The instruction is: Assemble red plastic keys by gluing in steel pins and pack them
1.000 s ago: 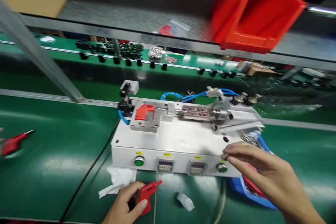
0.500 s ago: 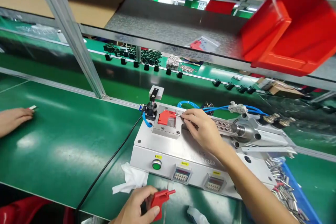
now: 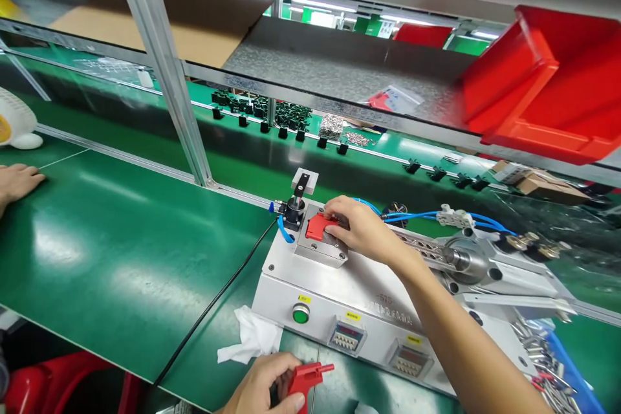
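My right hand reaches over a white press machine and pinches a red plastic part that sits in the machine's metal fixture block. Low at the frame's bottom, my left hand is closed around a second red plastic part with a thin nozzle, held just in front of the machine. A black knob with a blue air hose stands left of the fixture.
A crumpled white tissue lies before the machine. A blue tray of metal pins sits at right. Another person's hand rests on the green belt at far left. A red bin sits on the shelf above; a slanted metal post rises left.
My right hand slid left from the rod onto the red part in the fixture. The view shifted slightly. The other person's hand drew back towards the left edge.
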`<state>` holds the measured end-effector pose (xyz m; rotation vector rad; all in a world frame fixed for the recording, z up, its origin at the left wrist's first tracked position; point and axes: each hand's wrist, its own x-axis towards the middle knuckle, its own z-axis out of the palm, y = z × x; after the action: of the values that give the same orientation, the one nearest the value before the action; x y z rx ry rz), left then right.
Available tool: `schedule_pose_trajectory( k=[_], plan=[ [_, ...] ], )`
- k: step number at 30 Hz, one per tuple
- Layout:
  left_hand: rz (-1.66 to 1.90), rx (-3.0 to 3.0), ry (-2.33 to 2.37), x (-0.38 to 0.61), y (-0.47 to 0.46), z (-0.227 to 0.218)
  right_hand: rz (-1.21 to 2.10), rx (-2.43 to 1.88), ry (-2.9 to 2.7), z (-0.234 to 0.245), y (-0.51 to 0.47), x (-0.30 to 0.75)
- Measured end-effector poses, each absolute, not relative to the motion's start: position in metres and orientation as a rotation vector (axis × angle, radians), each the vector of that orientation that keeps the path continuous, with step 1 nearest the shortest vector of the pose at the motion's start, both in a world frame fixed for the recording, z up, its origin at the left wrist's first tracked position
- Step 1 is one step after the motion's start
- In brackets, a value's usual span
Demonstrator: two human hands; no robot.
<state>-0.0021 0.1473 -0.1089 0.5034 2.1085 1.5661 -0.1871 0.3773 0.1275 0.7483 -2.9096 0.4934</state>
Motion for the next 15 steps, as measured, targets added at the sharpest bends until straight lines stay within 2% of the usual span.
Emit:
schedule_pose_trajectory(
  k=[4,7,11,15],
  plan=[
    [1.632,0.556,2.103,-0.003,0.149,-0.111,0.25,0.783,-2.966,0.134,0.37,-0.186],
    [1.663,0.595,2.043,-0.006,0.147,-0.107,0.186,0.845,-2.957,0.138,0.368,-0.185],
    [1.69,0.635,1.985,-0.006,0.147,-0.109,0.436,0.705,-2.748,0.151,0.376,-0.176],
    [1.873,0.539,1.972,0.001,0.135,-0.108,0.682,0.71,-2.553,0.154,0.402,-0.135]
  ],
)
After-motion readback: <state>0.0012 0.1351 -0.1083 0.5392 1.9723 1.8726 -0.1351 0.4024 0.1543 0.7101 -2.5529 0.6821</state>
